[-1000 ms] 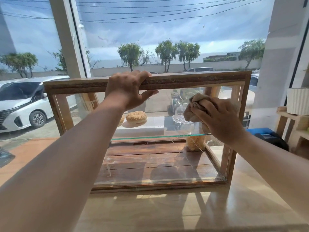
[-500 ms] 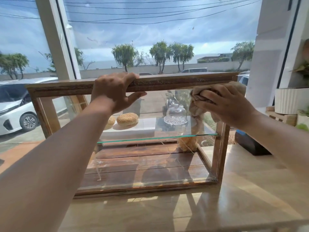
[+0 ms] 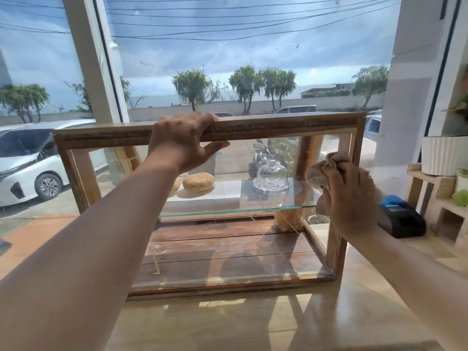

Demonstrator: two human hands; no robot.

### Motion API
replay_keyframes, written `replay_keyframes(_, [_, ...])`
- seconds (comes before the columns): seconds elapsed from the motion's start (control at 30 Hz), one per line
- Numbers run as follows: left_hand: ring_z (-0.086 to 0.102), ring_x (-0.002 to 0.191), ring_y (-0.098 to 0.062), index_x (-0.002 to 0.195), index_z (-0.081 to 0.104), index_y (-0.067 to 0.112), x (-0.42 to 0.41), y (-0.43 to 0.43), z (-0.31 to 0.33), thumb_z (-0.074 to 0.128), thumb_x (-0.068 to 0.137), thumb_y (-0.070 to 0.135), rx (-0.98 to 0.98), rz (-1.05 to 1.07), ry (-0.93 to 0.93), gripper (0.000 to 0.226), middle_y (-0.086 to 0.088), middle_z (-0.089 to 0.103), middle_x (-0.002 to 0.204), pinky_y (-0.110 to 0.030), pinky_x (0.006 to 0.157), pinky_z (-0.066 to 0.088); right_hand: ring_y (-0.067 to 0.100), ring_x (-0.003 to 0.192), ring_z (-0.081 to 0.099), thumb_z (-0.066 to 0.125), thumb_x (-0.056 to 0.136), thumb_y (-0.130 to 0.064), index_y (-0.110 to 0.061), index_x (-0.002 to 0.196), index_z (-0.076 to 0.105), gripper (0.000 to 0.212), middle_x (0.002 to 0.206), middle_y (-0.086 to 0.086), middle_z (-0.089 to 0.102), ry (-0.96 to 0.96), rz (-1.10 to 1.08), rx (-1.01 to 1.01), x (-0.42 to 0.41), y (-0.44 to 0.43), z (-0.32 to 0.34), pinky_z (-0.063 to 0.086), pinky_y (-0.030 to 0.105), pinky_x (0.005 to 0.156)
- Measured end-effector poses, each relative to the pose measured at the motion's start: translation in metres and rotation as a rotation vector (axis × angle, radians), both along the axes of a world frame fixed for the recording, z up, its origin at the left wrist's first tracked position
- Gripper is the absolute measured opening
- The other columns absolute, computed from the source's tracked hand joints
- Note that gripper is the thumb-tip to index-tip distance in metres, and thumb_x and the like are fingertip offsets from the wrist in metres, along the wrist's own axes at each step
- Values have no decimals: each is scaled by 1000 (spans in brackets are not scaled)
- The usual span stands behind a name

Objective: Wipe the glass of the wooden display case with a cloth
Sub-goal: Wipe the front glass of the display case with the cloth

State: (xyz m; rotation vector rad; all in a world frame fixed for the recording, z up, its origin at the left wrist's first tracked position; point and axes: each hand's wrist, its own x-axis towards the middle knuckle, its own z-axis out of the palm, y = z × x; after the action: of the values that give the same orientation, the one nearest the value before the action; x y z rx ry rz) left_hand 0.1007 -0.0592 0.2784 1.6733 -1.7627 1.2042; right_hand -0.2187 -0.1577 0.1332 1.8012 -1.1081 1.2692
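The wooden display case (image 3: 278,126) stands on a pale wooden counter (image 3: 253,323) before a big window. My left hand (image 3: 182,140) grips the case's top front rail, fingers over the top and thumb under it. My right hand (image 3: 352,198) holds a bunched tan cloth (image 3: 321,171) pressed against the front glass at the case's right end, about mid height. Inside, on a glass shelf (image 3: 228,211), lie sesame buns (image 3: 198,182) and a small glass dome (image 3: 271,174).
A black card terminal (image 3: 400,219) sits on the counter just right of the case. Beyond it stand a wooden rack (image 3: 438,193) and a white ribbed pot (image 3: 443,154). The window frame post (image 3: 93,59) rises behind the case's left end.
My right hand with the cloth has slid down the glass from the top right corner to about mid height. My left hand keeps its grip on the top rail.
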Motion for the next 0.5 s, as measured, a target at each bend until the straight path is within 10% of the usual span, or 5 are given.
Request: replay_keyframes(0.5, [61, 103, -26, 137, 39, 50, 23, 16, 21, 51, 76, 79, 260, -15, 103, 68, 5, 66, 120, -36, 79, 46, 33, 103, 52, 63, 87, -14, -13, 122, 55, 36, 114, 15, 58, 26, 172, -208, 113, 21, 42, 46, 44, 83])
